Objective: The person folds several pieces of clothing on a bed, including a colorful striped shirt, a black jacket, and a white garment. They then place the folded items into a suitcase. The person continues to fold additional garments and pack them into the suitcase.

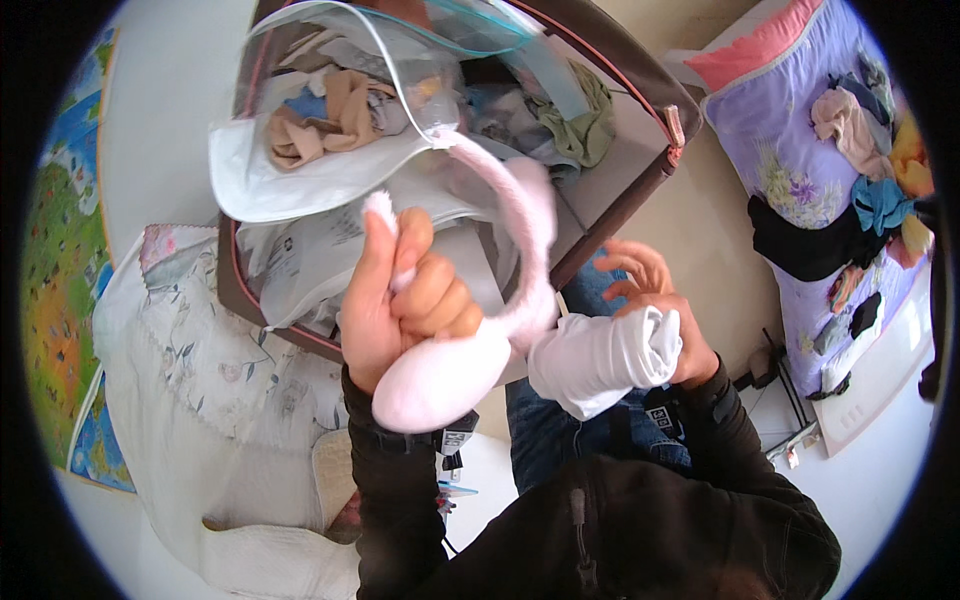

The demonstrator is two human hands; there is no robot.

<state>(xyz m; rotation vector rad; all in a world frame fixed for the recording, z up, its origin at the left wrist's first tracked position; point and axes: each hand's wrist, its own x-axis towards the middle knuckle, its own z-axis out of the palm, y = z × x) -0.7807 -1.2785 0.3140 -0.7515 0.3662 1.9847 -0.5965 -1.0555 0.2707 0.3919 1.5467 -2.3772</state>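
Note:
My left hand [409,300] is closed around part of a pink plush band [525,232], which looks like a pair of fluffy earmuffs. A pale pink oval pad [442,379] hangs below that hand. A rolled white cloth [604,356] rests against my right hand [660,315], its thumb side behind the roll and several fingers raised and curled above it. The band's lower end nearly meets the roll; whether they touch is unclear. Above my left hand, a clear bag with white edging [247,176] holds a folded tan cloth [330,124].
A brown fabric storage box [626,56] with pink piping stands open ahead, holding clear bags and a green cloth [581,124]. Small clothes lie on purple floral bedding [772,142] at the right. Floral white fabric [217,360] and a colourful mat [67,300] are at the left.

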